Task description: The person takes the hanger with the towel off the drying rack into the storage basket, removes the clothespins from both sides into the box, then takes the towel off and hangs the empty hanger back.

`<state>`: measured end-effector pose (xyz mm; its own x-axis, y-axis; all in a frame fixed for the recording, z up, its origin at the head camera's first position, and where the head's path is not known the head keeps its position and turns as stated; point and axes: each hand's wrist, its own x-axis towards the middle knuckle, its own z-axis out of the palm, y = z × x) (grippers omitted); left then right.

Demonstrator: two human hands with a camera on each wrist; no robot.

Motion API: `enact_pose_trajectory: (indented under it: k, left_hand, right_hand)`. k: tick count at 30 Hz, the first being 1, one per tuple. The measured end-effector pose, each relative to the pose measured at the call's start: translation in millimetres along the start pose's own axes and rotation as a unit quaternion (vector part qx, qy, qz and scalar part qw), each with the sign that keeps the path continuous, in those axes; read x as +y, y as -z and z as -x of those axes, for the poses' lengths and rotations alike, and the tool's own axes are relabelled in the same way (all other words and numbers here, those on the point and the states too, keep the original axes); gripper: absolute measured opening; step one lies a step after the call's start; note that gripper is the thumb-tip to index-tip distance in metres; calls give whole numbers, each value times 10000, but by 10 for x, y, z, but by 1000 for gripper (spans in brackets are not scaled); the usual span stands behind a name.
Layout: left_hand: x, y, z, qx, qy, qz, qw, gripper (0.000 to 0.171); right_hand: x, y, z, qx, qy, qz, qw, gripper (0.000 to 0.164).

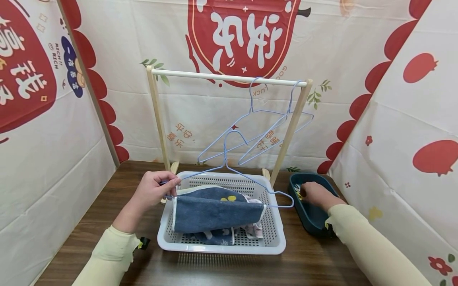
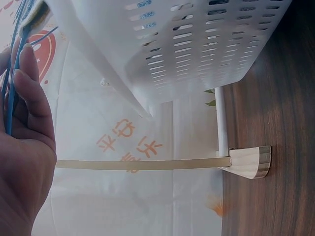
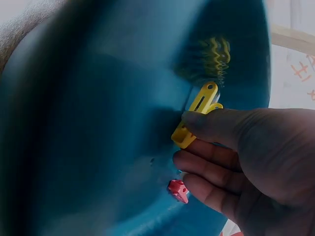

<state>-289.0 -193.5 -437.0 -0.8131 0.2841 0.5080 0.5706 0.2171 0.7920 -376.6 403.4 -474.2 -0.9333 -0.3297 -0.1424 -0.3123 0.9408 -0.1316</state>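
My left hand (image 1: 152,192) pinches the left end of a blue wire hanger (image 1: 225,153). Over the hanger's bottom bar hangs a folded dark blue towel (image 1: 214,216) with white edging, above the white basket (image 1: 222,249). In the left wrist view the fingers hold the blue wire beside the basket wall. My right hand (image 1: 316,194) reaches into the dark teal tray (image 1: 316,218) to the right of the basket. There it pinches a yellow clothespin (image 3: 199,105) between thumb and fingers. A red clip (image 3: 178,190) lies close below the fingertips.
Behind the basket stands a wooden rack with a white rail (image 1: 214,76). Two blue hangers (image 1: 251,99) hang toward its right end. More cloth (image 1: 252,230) lies in the basket. Printed fabric walls (image 1: 136,119) surround the brown wooden table (image 1: 118,190).
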Motion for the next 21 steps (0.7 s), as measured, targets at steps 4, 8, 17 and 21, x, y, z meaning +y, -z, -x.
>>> enact_pose_trajectory:
  k: [4,8,17,21]
  left_hand:
    - [-2,1,1,-6,1,-9,10000,11]
    - [-6,3,-1,-18,-5,-27,10000,12]
    - [-8,5,-3,-12,-3,-4,10000,11]
    - [-2,4,-9,-9,-6,-1,10000,11]
  right_hand:
    - [-22,8,16,-6,-37,-34,10000,13]
    - [-29,5,14,35,-69,41,10000,11]
    - [15,39,11,144,-300,-127,9994,8]
    - [-25,157,45,440,-333,-305,9980,9]
